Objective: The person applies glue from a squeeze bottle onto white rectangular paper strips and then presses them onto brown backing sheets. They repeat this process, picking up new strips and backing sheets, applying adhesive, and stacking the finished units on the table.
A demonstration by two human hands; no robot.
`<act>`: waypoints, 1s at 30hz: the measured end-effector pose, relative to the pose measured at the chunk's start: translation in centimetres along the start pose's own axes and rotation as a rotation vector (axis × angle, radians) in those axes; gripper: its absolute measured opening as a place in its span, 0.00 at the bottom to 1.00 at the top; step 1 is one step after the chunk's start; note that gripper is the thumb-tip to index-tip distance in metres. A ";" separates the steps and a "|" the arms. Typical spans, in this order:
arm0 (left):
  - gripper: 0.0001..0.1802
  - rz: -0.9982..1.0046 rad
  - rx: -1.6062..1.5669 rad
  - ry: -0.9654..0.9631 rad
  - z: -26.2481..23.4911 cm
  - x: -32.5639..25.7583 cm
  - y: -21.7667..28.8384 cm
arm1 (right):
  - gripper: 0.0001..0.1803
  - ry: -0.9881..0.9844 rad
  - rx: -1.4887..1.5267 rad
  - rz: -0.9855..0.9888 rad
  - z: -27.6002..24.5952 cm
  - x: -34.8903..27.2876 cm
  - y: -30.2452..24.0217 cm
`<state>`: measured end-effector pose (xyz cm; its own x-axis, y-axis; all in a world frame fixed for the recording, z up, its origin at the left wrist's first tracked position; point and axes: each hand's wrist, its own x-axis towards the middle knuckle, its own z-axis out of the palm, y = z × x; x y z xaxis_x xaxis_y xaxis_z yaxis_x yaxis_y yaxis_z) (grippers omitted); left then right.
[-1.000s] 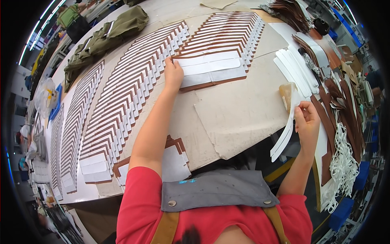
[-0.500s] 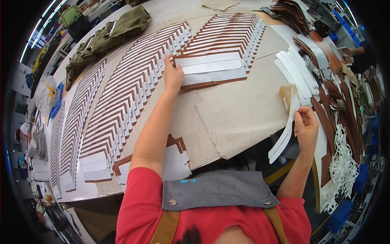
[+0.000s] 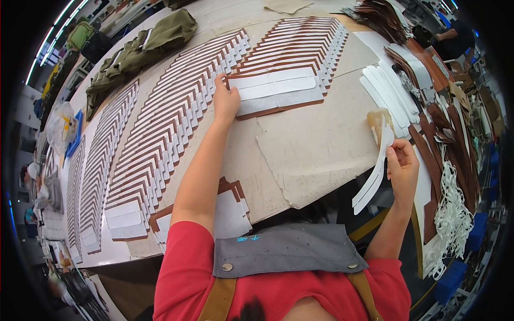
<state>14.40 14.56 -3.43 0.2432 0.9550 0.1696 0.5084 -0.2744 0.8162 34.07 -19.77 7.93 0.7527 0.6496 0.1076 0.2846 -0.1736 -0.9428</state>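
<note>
Our left hand presses flat, fingers spread, on the brown panel mid-counter, steadying it; our right hand pinches white strips off the counter's near edge.

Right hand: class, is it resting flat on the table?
No. The right hand is lifted off the table, pinching a long white strip that hangs past the table's edge.

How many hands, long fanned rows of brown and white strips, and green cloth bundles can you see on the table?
Hands: 2, the left hand pressing on white strips, the right hand holding a long white strip
Long fanned rows of brown and white strips: 5
Green cloth bundles: 1
Total: 8
</note>
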 end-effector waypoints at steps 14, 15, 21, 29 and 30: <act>0.21 0.094 0.084 -0.004 -0.3 0.1 0.0 | 0.03 -0.006 0.013 -0.015 -0.2 -0.1 0.0; 0.20 0.106 0.123 -0.008 -0.5 0.0 0.1 | 0.03 -0.009 0.014 -0.019 -0.3 -0.1 0.1; 0.13 0.138 0.408 -0.035 -1.1 -1.0 1.0 | 0.04 -0.018 0.022 -0.031 -0.3 -0.2 0.1; 0.10 0.182 0.446 0.058 -0.3 -0.7 0.3 | 0.03 -0.032 0.027 -0.038 -0.2 -0.3 0.0; 0.10 0.189 0.445 0.054 -0.3 -0.7 0.3 | 0.03 -0.033 0.026 -0.038 -0.2 -0.3 0.1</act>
<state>14.12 13.85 -3.13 0.3285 0.8851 0.3298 0.7664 -0.4538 0.4546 34.01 -20.15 7.92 0.7218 0.6791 0.1336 0.2967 -0.1292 -0.9462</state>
